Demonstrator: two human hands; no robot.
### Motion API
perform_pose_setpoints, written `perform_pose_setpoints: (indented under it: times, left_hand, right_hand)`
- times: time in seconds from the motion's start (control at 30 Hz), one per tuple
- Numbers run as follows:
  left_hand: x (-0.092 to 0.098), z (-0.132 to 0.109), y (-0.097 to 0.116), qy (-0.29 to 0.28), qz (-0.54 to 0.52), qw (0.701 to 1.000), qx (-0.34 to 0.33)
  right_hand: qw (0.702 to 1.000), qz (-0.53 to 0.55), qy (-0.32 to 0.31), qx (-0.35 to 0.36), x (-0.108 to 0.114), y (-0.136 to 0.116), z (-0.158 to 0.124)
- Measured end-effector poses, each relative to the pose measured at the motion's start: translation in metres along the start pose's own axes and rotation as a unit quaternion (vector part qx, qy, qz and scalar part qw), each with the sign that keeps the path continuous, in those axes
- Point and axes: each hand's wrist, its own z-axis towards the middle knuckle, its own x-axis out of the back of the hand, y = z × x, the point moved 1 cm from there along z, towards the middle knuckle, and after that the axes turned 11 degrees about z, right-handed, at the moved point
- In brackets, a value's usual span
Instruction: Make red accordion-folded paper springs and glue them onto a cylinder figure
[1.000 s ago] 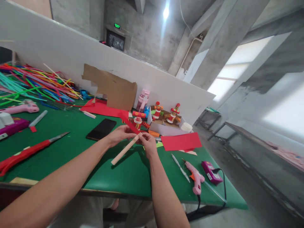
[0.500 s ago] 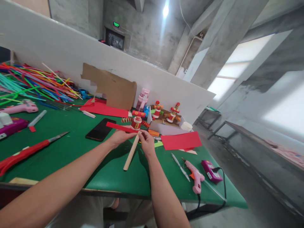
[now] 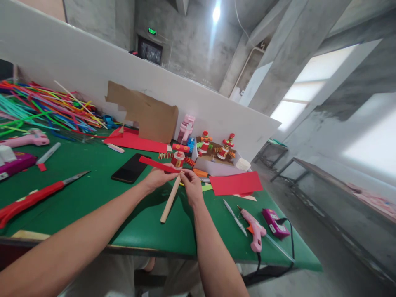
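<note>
at the far left of the green tabletop [image 3: 93, 185] you have a messy pile of thin, bright-coloured strips [image 3: 52, 109]. nearer to you lie the red-handled scissors [image 3: 34, 201], with the blade pointing away to the right. next comes a flat black phone [image 3: 131, 168], just beyond your left arm. your left hand [image 3: 159, 178] pinches a long, thin red strip [image 3: 154, 163], which sticks out up and to the left. your right hand [image 3: 191, 185] pinches the top end of a narrow tan strip [image 3: 171, 200], close to your left fingertips. the tan strip slants down towards you; i can't tell if its low end touches the tabletop. a small red and white figure [image 3: 178, 160] stands just behind your hands. to the right are a flat red sheet [image 3: 236, 184], a thin white pen [image 3: 235, 218] and a pink glue gun [image 3: 254, 231].
</note>
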Motion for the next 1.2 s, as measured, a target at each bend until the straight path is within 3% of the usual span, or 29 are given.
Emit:
perform_pose_setpoints:
  times: [0.33, 0.63, 0.87, 1.03, 1.2]
  left_hand:
    - [-0.004, -0.002, -0.003, -0.034, -0.114, 0.992, 0.038]
    - [-0.007, 0.000, -0.007, 0.018, -0.121, 0.992, 0.037]
    - [-0.008, 0.000, -0.007, 0.004, -0.128, 0.991, 0.035]
    - [-0.012, -0.002, -0.004, 0.021, -0.131, 0.991, 0.034]
    - [-0.011, -0.003, -0.004, 0.036, -0.137, 0.989, 0.035]
  right_hand:
    - [0.999, -0.008, 0.048, 0.015, 0.002, -0.003, 0.002]
    - [0.999, -0.008, 0.042, -0.010, -0.003, -0.005, -0.002]
    - [0.999, 0.010, 0.039, -0.022, -0.002, -0.004, -0.002]
    - [0.998, -0.034, 0.057, 0.006, 0.000, -0.002, -0.001]
    - [0.998, 0.000, 0.054, -0.012, -0.001, 0.003, -0.001]
